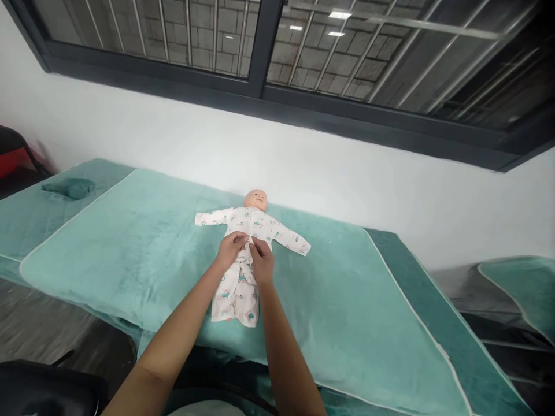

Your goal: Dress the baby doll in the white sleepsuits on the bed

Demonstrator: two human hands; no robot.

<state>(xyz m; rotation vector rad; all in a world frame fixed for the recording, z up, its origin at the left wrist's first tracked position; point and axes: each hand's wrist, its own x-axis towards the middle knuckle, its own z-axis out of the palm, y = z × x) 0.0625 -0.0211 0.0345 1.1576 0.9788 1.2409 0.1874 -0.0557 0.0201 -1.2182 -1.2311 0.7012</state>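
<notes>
And here's the doll [255, 200], face up on the green bed [329, 323], head at the far edge by the white wall [182, 138]. Its suit [243, 277] is pale, dotted with small green and orange prints; both sleeves lie spread, the left one nearly level, the right one slanting nearer, and the legs hang straight toward the near edge. Beyond, a dark-framed window [256, 55] with bars; far right, another green bed [526, 283]; near left, a black chair [47, 387]. Only the hands cover the suit's middle. Left hand [232, 248] and right hand [262, 260] meet there, forearms reaching in from the near side, fingertips pinched together on the cloth; any fastener is too small to tell.
</notes>
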